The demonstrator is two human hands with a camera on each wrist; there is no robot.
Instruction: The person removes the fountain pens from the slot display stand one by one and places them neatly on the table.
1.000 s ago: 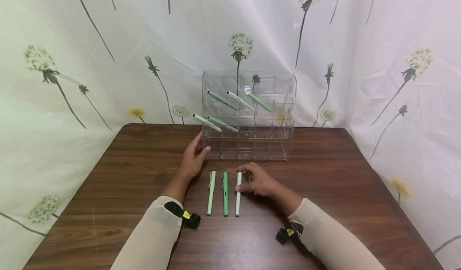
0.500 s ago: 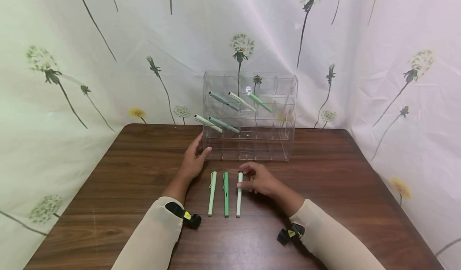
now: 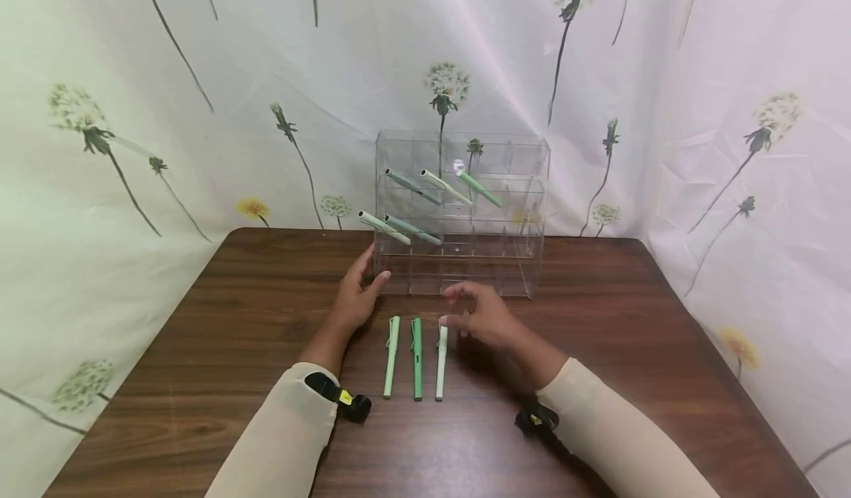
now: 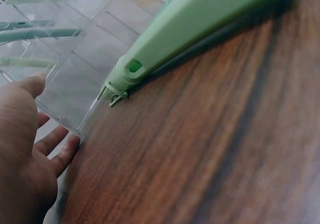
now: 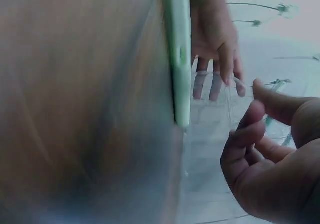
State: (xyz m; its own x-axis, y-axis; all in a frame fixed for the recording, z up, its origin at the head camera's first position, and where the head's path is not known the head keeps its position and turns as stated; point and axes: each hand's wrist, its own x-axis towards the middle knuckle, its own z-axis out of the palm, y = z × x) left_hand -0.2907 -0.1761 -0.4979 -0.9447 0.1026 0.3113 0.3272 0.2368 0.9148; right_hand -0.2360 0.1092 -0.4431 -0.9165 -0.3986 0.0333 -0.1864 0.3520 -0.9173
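My left hand (image 3: pixel 355 295) rests against the left side of a clear acrylic pen rack (image 3: pixel 492 256), fingers extended along it and thumb near the front edge. In front of the rack three pens lie side by side on the table: a pale green pen (image 3: pixel 391 357), a darker green pen (image 3: pixel 417 357) and a whitish-green pen (image 3: pixel 441 365). By the cap end of the whitish-green pen hovers my right hand (image 3: pixel 488 317), slightly blurred. The right wrist view shows its fingers (image 5: pixel 245 134) loosely bent, thumb apart, holding nothing.
Several pens slant in the rack: a grey-green pen (image 3: pixel 412 185), a cream pen (image 3: pixel 447 186) and a green pen (image 3: pixel 480 188) above, a pale pen (image 3: pixel 384 227) and another grey-green pen (image 3: pixel 414 229) below. A flower-printed curtain (image 3: pixel 332 77) hangs behind the wooden table (image 3: pixel 253 321).
My right hand has left the whitish-green pen and moved up toward the rack. That pen still lies on the table. My left hand has stayed at the rack's side.
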